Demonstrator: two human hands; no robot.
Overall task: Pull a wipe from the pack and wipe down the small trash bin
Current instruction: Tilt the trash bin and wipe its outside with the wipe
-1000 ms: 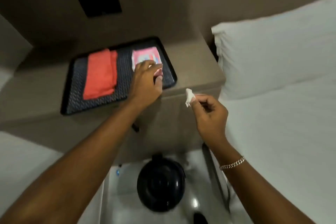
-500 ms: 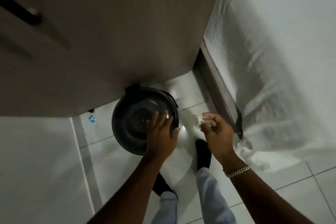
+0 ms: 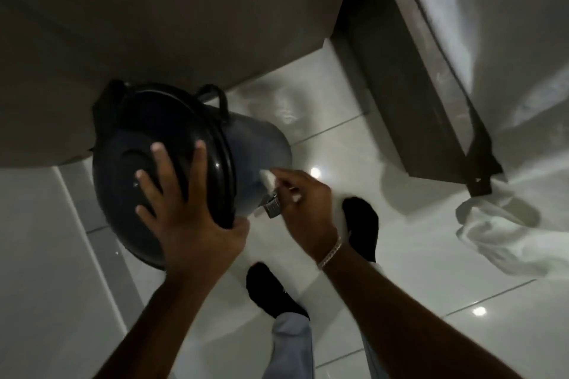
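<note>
We see the small trash bin (image 3: 184,163) left of centre in the frame, tipped so its dark domed lid (image 3: 147,144) faces us and its grey body (image 3: 258,144) points toward the right. Its upper edge sits right against the brown cabinet front (image 3: 184,15) that fills the top of the frame, so there is no room behind it. To the right, glossy white floor tiles (image 3: 400,271) lie open as far as the dark bed base (image 3: 400,71) and the white sheet (image 3: 508,40) hanging in the upper right, with a corner of it pooled on the floor (image 3: 498,231). At lower centre, two feet in dark socks (image 3: 271,289) stand just beside the bin.

Our left hand (image 3: 191,218) is spread wide, fingers (image 3: 163,163) splayed flat on the lid and the thumb hooked around its lower rim, bracing the bin. Our right hand (image 3: 301,203) is closed to a pinch on a small white wipe (image 3: 267,177), which touches the grey body just beside the lid rim. A metal pedal (image 3: 272,209) shows just below that hand. A chain bracelet (image 3: 331,252) circles the right wrist.
</note>
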